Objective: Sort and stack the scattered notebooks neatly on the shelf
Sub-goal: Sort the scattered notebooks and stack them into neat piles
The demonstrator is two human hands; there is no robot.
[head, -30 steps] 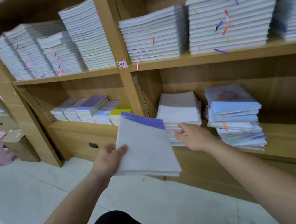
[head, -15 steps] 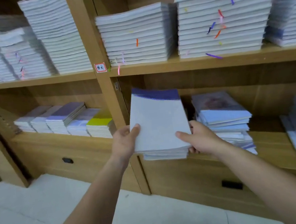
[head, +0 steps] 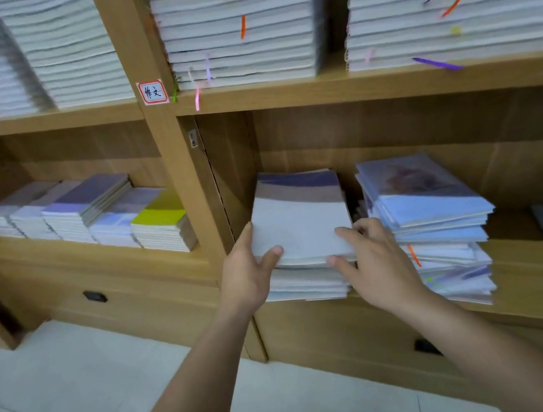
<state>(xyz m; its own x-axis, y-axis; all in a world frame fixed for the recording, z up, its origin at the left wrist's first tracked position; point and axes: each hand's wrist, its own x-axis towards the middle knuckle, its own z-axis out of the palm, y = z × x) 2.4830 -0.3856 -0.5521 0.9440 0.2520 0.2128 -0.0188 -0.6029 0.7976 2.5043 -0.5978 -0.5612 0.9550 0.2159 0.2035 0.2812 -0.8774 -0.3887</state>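
Head view: the shelf (head: 317, 94) fills the frame, closer than half a second ago. Held up in the air then, the notebook (head: 300, 226) now lies on the pile (head: 308, 287) in the lower middle bay, centre frame. The left hand (head: 245, 278) grips its left edge, thumb on top. The right hand (head: 381, 267) pinches its front right corner. A red-bordered label (head: 153, 92), upper left of centre, reads "作文".

A pale grey notebook (head: 301, 229) with a purple band along its far edge lies flat on top of a short white stack (head: 308, 285) at the left end of the lower wooden shelf (head: 531, 275). Just to the right, a taller blue-covered stack (head: 429, 209) sits unevenly.
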